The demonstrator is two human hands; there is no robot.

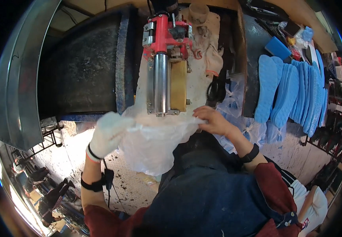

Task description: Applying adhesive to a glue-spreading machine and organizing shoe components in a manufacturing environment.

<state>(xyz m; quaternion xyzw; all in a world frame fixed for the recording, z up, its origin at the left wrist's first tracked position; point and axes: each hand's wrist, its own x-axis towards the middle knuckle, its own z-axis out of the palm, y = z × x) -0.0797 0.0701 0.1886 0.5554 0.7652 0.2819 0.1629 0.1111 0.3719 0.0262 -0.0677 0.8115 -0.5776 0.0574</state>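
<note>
A thin, whitish translucent plastic bag [151, 148] hangs between my two hands in front of the machine. My left hand [109, 134], in a white glove, is closed on the bag's upper left edge. Bare, my right hand [214, 121] pinches the upper right corner between thumb and fingers. The bag's top edge is stretched across from one hand to the other, and its lower part drapes loosely. I cannot make out anything inside it. Just beyond the bag is the end of a shiny metal roller [161, 85] on a red machine [167, 35].
Stacks of blue insoles [285, 93] lie on the dark table at the right, with a blue block [277, 48] behind them. Tied, filled plastic bags [254, 130] sit below that table. A dark tray-like surface [80, 63] stands left of the machine. A crumpled glove [213, 59] lies beside it.
</note>
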